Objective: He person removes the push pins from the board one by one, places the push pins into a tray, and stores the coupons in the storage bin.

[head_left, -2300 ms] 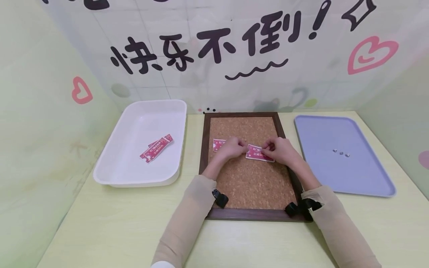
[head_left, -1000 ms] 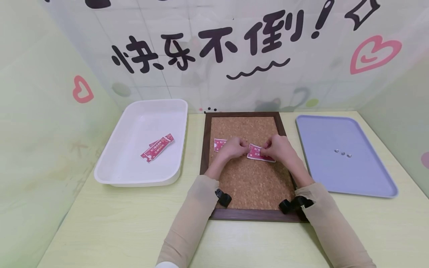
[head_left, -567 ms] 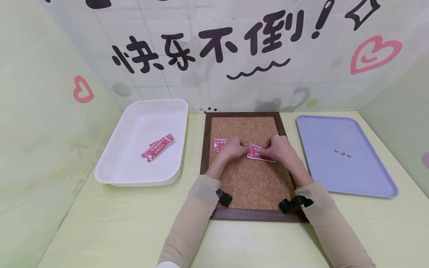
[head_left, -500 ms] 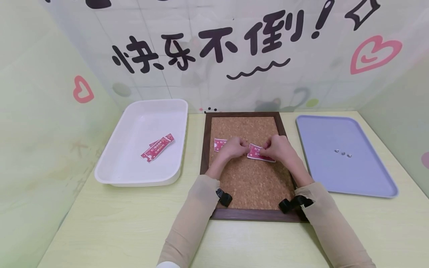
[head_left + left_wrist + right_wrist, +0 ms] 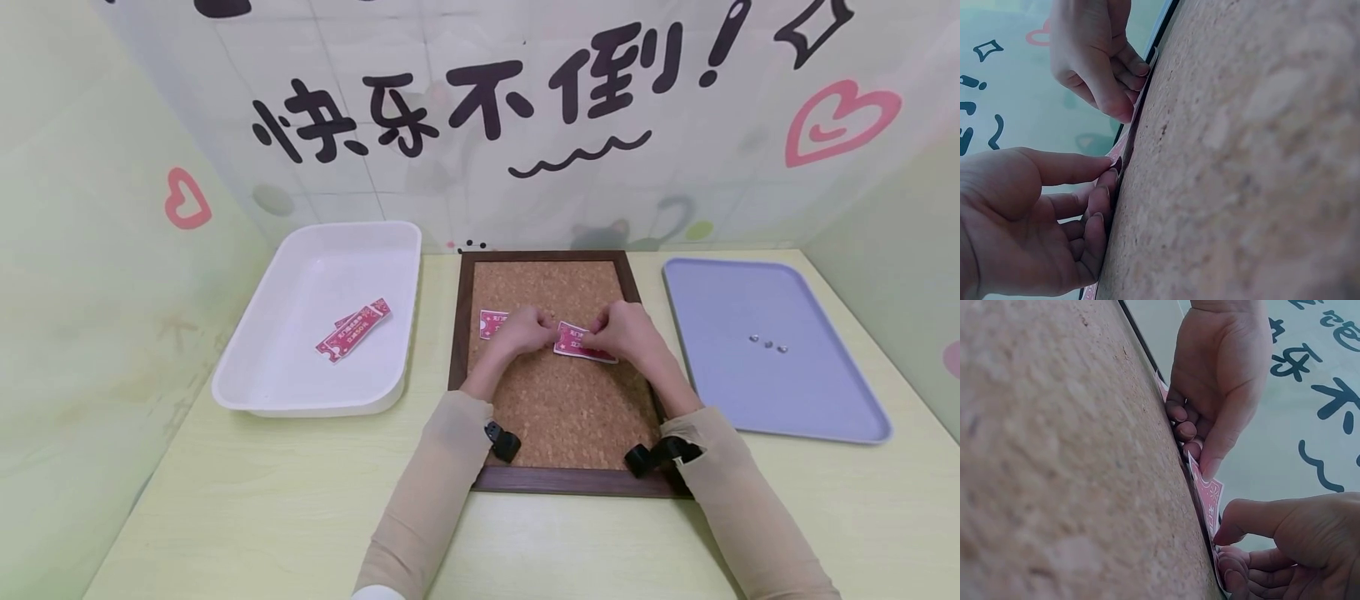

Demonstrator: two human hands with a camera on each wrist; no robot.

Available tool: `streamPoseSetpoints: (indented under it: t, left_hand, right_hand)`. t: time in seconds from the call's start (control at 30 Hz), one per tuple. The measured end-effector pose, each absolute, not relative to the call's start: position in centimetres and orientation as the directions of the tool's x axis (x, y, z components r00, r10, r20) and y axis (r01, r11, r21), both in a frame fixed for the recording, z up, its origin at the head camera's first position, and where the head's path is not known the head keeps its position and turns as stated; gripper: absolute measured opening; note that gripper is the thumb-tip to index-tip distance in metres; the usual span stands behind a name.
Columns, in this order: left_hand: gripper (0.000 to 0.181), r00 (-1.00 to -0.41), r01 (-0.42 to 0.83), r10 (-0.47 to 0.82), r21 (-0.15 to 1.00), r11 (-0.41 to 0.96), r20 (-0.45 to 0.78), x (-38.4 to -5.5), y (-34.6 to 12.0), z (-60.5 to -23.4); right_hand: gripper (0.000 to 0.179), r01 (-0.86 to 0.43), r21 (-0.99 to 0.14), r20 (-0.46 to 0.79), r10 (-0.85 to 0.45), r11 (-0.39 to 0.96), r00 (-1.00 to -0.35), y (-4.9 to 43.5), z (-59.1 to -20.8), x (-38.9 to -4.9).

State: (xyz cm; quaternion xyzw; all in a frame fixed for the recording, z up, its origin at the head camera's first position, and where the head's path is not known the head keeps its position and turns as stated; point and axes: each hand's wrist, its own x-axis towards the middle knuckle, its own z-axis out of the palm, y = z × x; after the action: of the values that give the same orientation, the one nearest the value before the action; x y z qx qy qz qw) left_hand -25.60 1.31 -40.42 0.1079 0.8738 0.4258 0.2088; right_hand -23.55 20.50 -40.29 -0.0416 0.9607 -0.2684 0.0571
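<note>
A pink-red paper coupon (image 5: 573, 342) with white print lies over the framed cork board (image 5: 566, 417). My left hand (image 5: 529, 329) pinches its left end between thumb and forefinger; in the right wrist view that end of the coupon (image 5: 1208, 490) lifts off the cork. My right hand (image 5: 624, 333) has thumb and fingertips on the coupon's middle, covering part of its print. Whether a small thing sits between those fingertips I cannot tell. A second coupon (image 5: 491, 323) lies on the board to the left, partly hidden behind my left hand.
On the left stands a white tub (image 5: 292, 383) with two overlapping coupons (image 5: 352, 332) inside. A lilac tray (image 5: 772, 400) on the right bears three small silvery pins (image 5: 768, 343). A printed wall rises right behind the table (image 5: 262, 500).
Over the two seconds my right hand has shifted slightly left along the coupon, its forearm and wrist camera moving inward. My left hand keeps its pinch; in the last half second hardly anything moves.
</note>
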Motion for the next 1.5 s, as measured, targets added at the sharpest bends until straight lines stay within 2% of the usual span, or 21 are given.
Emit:
streamPoseSetpoints:
  t: [1.03, 1.5]
  left_hand:
    - [0.031, -0.889, -0.046, 0.331, 0.781, 0.622, -0.316, -25.52, 1.44, -40.19]
    - [0.028, -0.888, -0.058, 0.323, 0.775, 0.63, -0.329, -25.53, 1.5, -40.15]
  right_hand:
    - [0.022, -0.062, -0.536, -0.063, -0.113, 0.842, -0.992, 20.8, -40.12, -23.27]
    - [0.018, -0.12, -0.536, -0.024, -0.157, 0.835, -0.987, 21.3, -40.38, -23.41]
